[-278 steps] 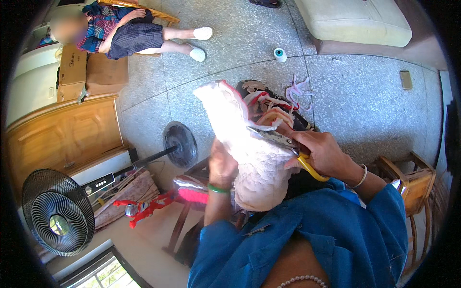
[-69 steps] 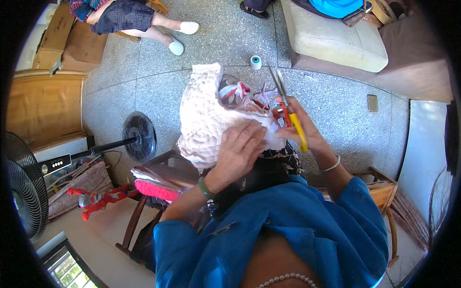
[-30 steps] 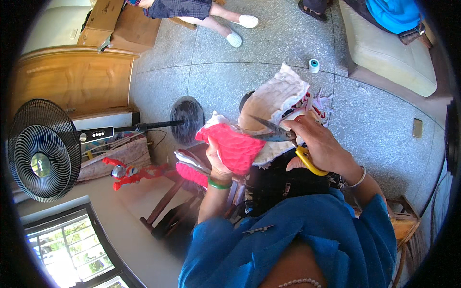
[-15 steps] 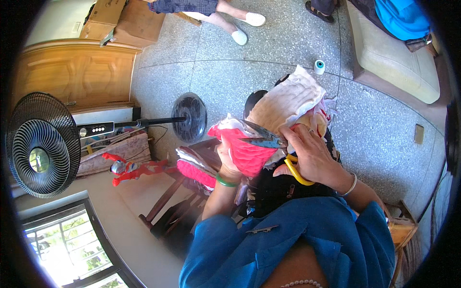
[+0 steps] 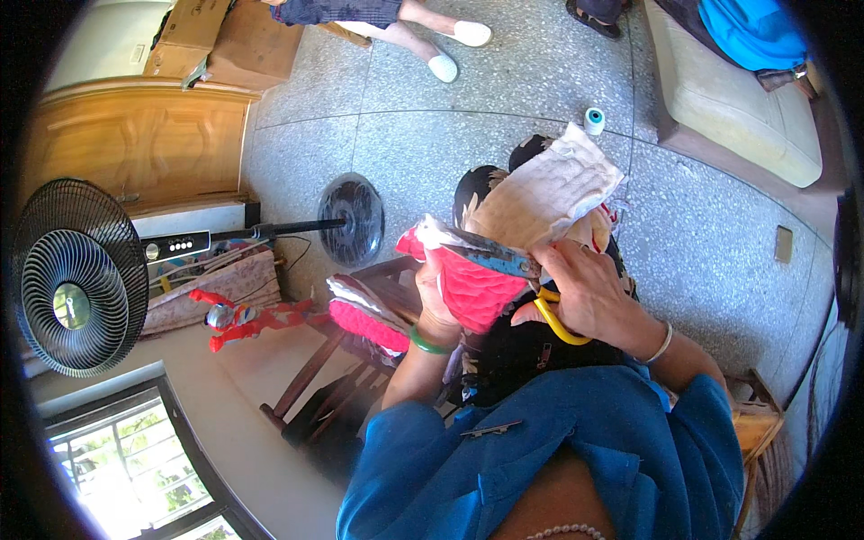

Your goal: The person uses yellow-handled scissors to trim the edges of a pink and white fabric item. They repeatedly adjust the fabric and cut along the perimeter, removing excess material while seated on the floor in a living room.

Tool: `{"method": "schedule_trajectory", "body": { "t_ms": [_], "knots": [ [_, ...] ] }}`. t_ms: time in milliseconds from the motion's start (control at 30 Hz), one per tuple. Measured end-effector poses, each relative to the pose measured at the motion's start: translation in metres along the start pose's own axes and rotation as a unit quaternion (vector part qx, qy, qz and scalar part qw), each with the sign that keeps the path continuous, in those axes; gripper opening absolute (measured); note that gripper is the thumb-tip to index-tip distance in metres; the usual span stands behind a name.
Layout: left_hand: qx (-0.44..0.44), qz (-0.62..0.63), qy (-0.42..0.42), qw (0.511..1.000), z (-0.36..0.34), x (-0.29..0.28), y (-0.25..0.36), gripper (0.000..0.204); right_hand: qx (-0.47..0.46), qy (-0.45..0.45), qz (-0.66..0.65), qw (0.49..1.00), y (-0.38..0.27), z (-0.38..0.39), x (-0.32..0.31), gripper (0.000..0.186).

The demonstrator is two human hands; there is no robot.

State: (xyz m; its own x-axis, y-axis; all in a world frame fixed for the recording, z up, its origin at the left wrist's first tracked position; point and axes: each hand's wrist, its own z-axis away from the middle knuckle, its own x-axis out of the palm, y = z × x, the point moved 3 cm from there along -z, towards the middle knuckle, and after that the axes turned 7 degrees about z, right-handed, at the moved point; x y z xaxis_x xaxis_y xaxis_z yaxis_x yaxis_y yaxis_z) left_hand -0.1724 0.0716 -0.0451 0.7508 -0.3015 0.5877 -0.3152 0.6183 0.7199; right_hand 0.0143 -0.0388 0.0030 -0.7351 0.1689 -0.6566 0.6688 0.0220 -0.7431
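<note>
Scissors (image 5: 497,258) with yellow handles and blue-grey blades sit in my right hand (image 5: 585,288), its fingers wrapped round the handles. The blades lie close together along the upper edge of a pink quilted cloth piece (image 5: 480,292) with white padding. My left hand (image 5: 435,295) is closed on the left side of that piece, its fingers partly hidden behind the cloth. Over my lap, just beyond the scissors, lies a cream quilted fabric (image 5: 540,193). More pink and white padded pieces (image 5: 367,317) are stacked on a dark wooden chair (image 5: 301,387) left of my left forearm.
A standing fan (image 5: 76,279) leans into view at the left, its round base (image 5: 351,220) on the floor. A red toy figure (image 5: 247,319) is near it. A thread spool (image 5: 594,121) stands on the floor ahead. A cushioned seat (image 5: 738,117) and another person's legs (image 5: 409,40) are farther off.
The scissor blades have gone from spread apart to nearly together at the pink cloth's upper edge. Both hands stay in about the same place.
</note>
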Motion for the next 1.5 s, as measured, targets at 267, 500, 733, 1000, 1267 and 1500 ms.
{"method": "schedule_trajectory", "body": {
  "t_ms": [267,500,733,1000,1267,1500],
  "knots": [
    [0.011,0.078,-0.104,0.991,0.004,0.035,0.004,0.064,0.022,-0.036,-0.024,0.999,0.01,0.002,0.001,0.058],
    [-0.084,0.192,-0.082,0.974,0.002,0.028,0.002,0.062,0.027,-0.036,-0.037,0.998,0.007,0.005,-0.01,0.066],
    [-0.129,0.215,-0.098,0.963,0.002,0.027,-0.011,0.065,-0.012,0.028,0.034,0.999,0.002,0.0,-0.011,0.076],
    [-0.157,0.228,-0.096,0.956,0.002,0.038,-0.01,0.07,0.022,-0.004,0.003,1.0,0.006,0.001,-0.01,0.061],
    [-0.118,0.178,-0.073,0.974,0.008,0.039,-0.005,0.066,0.083,0.062,-0.119,0.987,0.041,0.011,0.005,0.055],
    [-0.057,0.078,-0.065,0.993,0.009,0.054,0.007,0.061,0.188,0.063,-0.368,0.909,0.04,0.016,-0.015,0.055]
  ]
}}
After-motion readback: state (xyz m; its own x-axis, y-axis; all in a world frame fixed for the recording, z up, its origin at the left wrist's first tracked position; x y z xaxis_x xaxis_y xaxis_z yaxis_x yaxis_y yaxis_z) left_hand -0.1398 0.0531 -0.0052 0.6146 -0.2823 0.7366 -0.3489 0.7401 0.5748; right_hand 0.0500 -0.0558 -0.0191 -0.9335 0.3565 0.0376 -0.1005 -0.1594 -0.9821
